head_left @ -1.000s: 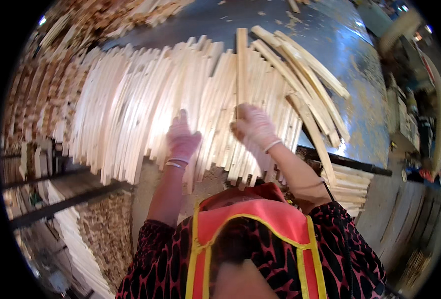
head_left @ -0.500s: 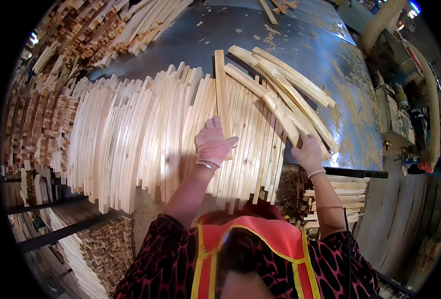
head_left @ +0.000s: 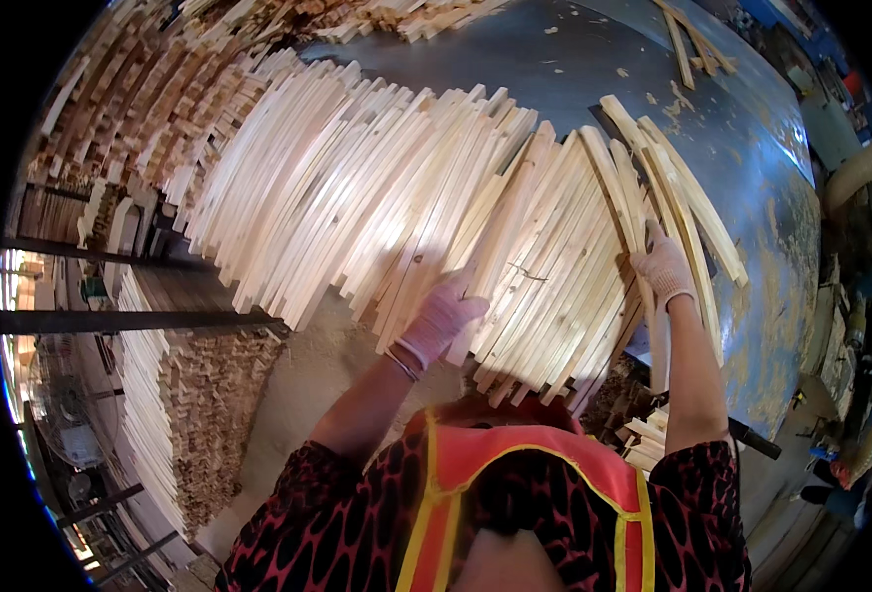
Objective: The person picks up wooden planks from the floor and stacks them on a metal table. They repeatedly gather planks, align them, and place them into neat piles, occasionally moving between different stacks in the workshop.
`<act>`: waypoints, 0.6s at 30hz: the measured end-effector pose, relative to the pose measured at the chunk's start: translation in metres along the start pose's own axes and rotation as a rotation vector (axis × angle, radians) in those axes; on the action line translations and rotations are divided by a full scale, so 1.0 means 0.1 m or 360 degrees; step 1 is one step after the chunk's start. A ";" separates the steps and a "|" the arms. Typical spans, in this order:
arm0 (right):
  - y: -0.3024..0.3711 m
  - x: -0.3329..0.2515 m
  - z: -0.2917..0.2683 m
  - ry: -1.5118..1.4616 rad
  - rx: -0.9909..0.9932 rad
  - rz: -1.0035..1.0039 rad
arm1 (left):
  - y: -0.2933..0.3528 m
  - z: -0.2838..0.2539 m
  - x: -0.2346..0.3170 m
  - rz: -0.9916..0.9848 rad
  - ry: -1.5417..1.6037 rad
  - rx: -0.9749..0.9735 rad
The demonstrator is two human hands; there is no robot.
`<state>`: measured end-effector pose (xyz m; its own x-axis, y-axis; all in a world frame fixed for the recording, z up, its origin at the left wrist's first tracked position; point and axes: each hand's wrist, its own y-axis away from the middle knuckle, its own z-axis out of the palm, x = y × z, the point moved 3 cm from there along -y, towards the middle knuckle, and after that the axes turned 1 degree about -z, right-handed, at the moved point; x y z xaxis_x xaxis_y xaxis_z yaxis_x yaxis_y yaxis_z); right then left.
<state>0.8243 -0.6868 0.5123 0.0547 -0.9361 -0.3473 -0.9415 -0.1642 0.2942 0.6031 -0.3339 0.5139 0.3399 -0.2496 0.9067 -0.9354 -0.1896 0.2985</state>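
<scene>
Light-coloured wooden strips (head_left: 357, 207) lie side by side in a long row on the dark metal table. My left hand (head_left: 444, 318), in a pale pinkish knitted glove, is closed on the near end of a wider wooden strip (head_left: 523, 202) that lies on top of the row. My right hand (head_left: 666, 268), gloved alike, grips a curved wooden strip (head_left: 625, 192) at the row's right side; its fingertips are partly hidden against the wood. Two more curved strips (head_left: 697, 202) lie just right of that hand.
The metal table (head_left: 762, 316) carries sawdust on its right part. Stacked wood (head_left: 140, 128) rises at the far left, and another stack (head_left: 204, 424) stands below a dark metal bar (head_left: 140, 322). Loose sticks (head_left: 688, 44) lie at the far edge. A ribbed hose (head_left: 865, 178) hangs at the right.
The whole view has turned, so the row now slants. My right hand has brought the curved strip closer to lengthwise beside the row. My left hand stays on its strip, lower along it.
</scene>
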 end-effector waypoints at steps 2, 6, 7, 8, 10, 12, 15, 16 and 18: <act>0.05 -0.05 0.31 -0.0766 0.0007 0.0023 | 0.09 -0.06 0.00 0.0347 -0.0893 0.0258; 0.49 -0.90 0.74 -0.1686 -0.0059 0.0125 | 0.21 -0.41 0.05 0.0143 -0.1505 0.0362; 0.73 -1.34 0.71 -0.1853 -0.0083 0.0226 | 0.20 -0.47 -0.06 0.0067 -0.1444 0.0336; 0.71 -1.47 0.96 -0.2037 -0.0212 0.0061 | 0.12 -0.48 -0.18 0.0037 -0.1384 0.0293; 0.86 -1.91 1.00 -0.1740 -0.0481 0.0380 | -0.05 -0.56 -0.22 -0.0029 -0.1022 0.0186; 0.92 -2.28 0.86 -0.0859 -0.0864 -0.0036 | -0.29 -0.76 -0.92 0.0731 -0.2447 0.0222; 0.83 -2.28 1.08 -0.0823 -0.0845 -0.0070 | -0.58 -0.51 -0.34 -0.0264 -0.0716 0.0249; 0.81 -2.30 1.15 -0.0840 -0.0714 -0.0136 | -0.61 -0.47 -0.29 -0.0146 -0.0900 0.0412; 0.80 -2.35 1.18 -0.0690 -0.0764 0.0040 | -0.65 -0.39 -0.17 0.0076 -0.1150 0.0599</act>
<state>0.6971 -0.4429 0.5126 -0.1993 -0.7476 -0.6335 -0.6820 -0.3584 0.6375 0.6541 -0.2799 0.4904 0.3995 -0.7919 0.4619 -0.8988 -0.4374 0.0275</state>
